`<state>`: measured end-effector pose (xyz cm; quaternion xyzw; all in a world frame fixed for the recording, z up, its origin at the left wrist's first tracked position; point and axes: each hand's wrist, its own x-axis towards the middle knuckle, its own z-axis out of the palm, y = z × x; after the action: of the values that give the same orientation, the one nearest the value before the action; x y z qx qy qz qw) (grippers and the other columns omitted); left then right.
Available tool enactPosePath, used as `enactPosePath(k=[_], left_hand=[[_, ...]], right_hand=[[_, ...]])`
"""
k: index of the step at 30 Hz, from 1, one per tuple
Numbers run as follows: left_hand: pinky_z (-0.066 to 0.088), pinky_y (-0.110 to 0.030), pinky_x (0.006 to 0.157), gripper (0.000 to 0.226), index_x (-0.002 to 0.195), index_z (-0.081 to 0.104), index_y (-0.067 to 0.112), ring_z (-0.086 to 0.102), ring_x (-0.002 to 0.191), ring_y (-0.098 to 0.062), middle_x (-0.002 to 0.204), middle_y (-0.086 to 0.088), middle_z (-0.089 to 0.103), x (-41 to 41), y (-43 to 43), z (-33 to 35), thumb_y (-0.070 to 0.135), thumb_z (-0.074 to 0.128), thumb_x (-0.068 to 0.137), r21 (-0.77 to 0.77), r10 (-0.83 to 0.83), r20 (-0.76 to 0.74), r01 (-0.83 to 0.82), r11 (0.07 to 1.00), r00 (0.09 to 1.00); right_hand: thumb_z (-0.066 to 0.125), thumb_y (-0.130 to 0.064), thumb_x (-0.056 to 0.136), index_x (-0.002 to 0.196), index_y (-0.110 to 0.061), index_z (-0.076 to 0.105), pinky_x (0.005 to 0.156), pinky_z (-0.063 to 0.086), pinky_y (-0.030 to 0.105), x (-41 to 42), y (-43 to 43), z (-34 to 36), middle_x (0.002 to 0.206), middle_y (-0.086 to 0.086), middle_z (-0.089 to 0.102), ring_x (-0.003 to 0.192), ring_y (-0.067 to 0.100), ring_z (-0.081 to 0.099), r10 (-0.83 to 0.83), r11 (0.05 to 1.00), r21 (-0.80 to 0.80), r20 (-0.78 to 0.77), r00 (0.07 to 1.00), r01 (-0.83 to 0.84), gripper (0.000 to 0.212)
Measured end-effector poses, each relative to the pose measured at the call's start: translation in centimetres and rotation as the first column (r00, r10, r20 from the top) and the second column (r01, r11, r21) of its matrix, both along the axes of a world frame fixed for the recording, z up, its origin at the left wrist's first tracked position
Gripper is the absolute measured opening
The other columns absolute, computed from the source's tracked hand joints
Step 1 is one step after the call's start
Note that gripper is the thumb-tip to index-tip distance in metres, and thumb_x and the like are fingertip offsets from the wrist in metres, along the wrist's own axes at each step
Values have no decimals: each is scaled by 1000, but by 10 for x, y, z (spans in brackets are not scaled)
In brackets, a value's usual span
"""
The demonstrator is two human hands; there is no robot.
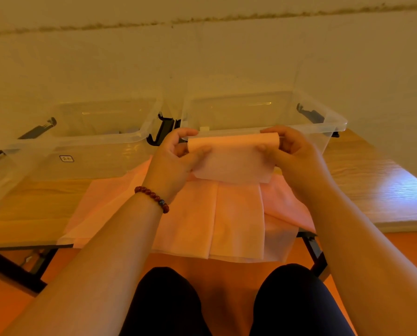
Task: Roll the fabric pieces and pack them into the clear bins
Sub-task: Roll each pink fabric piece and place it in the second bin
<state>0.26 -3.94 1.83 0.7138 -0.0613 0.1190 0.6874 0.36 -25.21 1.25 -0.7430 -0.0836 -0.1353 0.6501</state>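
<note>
Left bin (88,163), right bin (323,134) open at top: entry from above. Black latches (162,132) jut into narrow gap between bins. Wall close behind. Fabric piece (231,163), held by left hand (178,156) and right hand (292,146), hangs before right bin's near rim. Fabric stack (226,214) covers worktop (372,185) centre; right side bare.

Layout about the grip. The left hand (178,151) and right hand (292,146) hold the two ends of a part-rolled fabric piece (231,158), its free end hanging below. Just behind the grip stands the right bin (328,132), and to the left of the grip the left bin (86,158). Beneath the grip lies the fabric stack (236,214) on the table (377,190), overhanging the table's near edge.
</note>
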Motion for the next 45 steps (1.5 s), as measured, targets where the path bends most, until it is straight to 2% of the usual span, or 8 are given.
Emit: enactPosePath(k=[4,8,12,16,23,29,37,45], left_hand=[[54,-20,58,22,96,60,35,63,87,-5,97,10,65,0,2,-2,17,68,86,5,-20,-9,20,1000,1000],[55,-21,60,23,100,64,33,64,89,-3,101,11,67,1,4,-5,19,71,83,42,-1,-8,2,999,1000],[52,-15,56,7,94,67,30,64,75,6,87,16,69,2,5,-3,26,66,87,29,19,-12,-19,999,1000],[46,-9,50,9,94,66,24,60,66,13,87,11,65,1,4,-2,30,62,89,52,56,1,-56,997,998],[54,-19,61,27,97,58,38,63,88,-1,100,14,65,1,7,2,17,70,84,1,-10,15,10,1000,1000],[54,-19,59,14,97,61,32,65,84,-2,96,13,67,2,8,-1,29,68,85,21,37,-5,-36,999,999],[53,-12,69,35,99,55,41,60,89,8,107,16,60,-1,12,3,16,73,81,179,-15,90,-2,984,996],[50,-13,56,16,100,61,31,61,90,-7,100,8,64,-1,9,2,29,68,85,129,27,28,-31,991,999]], right_hand=[[68,-27,88,101,-26,67,85,57,38,1,3,0,97,-4,68,93,13,64,-69,996,-51,-9,998,69,13],[69,-26,88,99,-36,63,77,55,44,1,5,0,89,10,67,81,17,62,-60,998,-6,13,998,60,16],[66,-28,90,93,-36,64,72,53,30,3,8,1,89,-8,66,82,7,61,-51,999,15,38,998,50,9],[75,-20,82,94,-40,66,77,53,31,7,9,0,106,-6,65,97,13,61,1,1000,30,6,1000,-1,25],[68,-26,89,89,-29,68,64,46,22,10,14,4,81,-10,67,74,3,61,-37,998,49,-4,999,37,3],[75,-23,82,97,-43,63,79,54,33,7,15,5,109,-8,62,99,14,59,19,1000,3,-4,1000,-19,27],[67,-29,89,92,-31,67,70,52,21,3,19,7,92,-13,65,82,1,59,-40,996,-74,9,999,41,4],[75,-18,81,95,-38,64,66,52,12,2,17,11,101,-17,60,83,-3,57,22,998,-57,17,1000,-21,26]])
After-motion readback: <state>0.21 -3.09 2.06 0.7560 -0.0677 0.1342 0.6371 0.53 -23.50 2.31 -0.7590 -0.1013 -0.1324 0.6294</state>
